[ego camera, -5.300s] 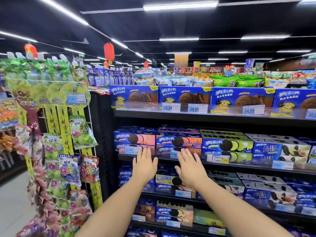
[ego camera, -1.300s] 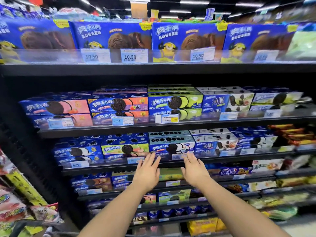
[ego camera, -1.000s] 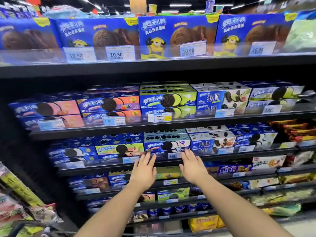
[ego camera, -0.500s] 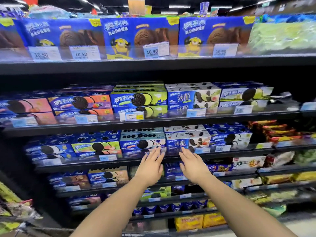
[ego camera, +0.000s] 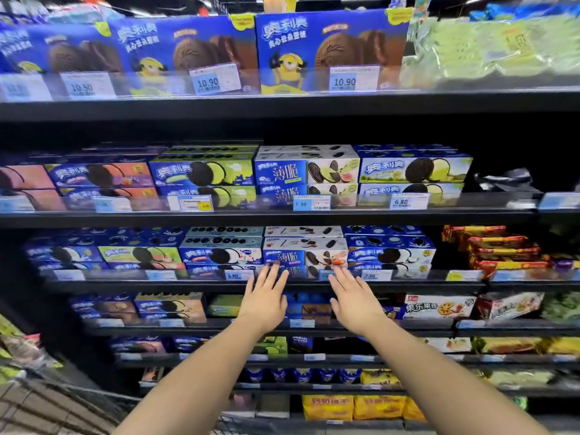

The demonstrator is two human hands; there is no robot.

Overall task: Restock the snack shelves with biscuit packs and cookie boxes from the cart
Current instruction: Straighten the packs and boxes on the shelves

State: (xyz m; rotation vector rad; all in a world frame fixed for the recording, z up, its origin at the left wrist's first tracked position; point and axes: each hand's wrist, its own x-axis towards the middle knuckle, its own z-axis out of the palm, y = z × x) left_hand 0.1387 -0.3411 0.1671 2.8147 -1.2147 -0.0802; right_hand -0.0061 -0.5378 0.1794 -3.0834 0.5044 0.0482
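Both hands, left hand (ego camera: 266,298) and right hand (ego camera: 353,301), reach forward flat with fingers spread, holding nothing. Cookie boxes (ego camera: 306,254) lie just above and beyond the fingertips, long axis along the shelf edge (ego camera: 188,285), between the 2 hands; the cart (ego camera: 47,403) sits low left.

Stood in supermarket snack aisle: black tiered shelves (ego camera: 282,216) packed with cookie boxes (ego camera: 201,174), price tags (ego camera: 312,203) clipped along edges, wire cart (ego camera: 56,403) beside me.

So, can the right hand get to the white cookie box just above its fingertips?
Probably yes. The right hand is open and empty, and the white cookie box faces it at the shelf front with nothing between.
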